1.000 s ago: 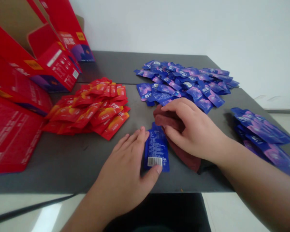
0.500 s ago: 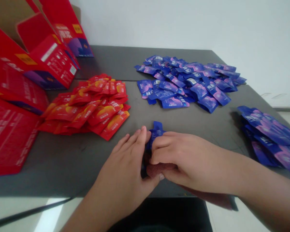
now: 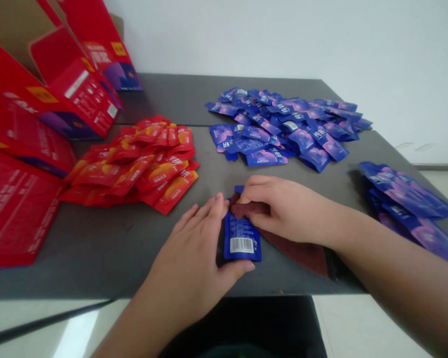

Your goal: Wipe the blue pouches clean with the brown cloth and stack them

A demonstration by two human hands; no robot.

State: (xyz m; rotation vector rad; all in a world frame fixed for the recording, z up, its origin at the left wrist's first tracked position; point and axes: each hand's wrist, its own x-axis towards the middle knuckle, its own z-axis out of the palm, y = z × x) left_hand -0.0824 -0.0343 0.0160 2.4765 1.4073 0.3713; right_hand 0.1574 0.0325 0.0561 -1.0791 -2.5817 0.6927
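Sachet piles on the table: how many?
3: red-orange sachet heap beside red cardboard boxes; large blue-purple sachet heap at back; smaller blue-purple sachet stack at right. Flat blue pouch by the left hand not counted. Boxes may hide more.

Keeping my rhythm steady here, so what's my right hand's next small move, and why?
Probably slide the reddish-brown fabric cloth toward the white printed barcode: the right hand holds it bunched over the flat blue pouch near its far end, leaving the barcode uncovered.

Packing workroom, seen from where I stand: the tabletop [image 3: 104, 248] carries printed cartons [image 3: 84, 102] at its left and heaped pouches [image 3: 280, 122].
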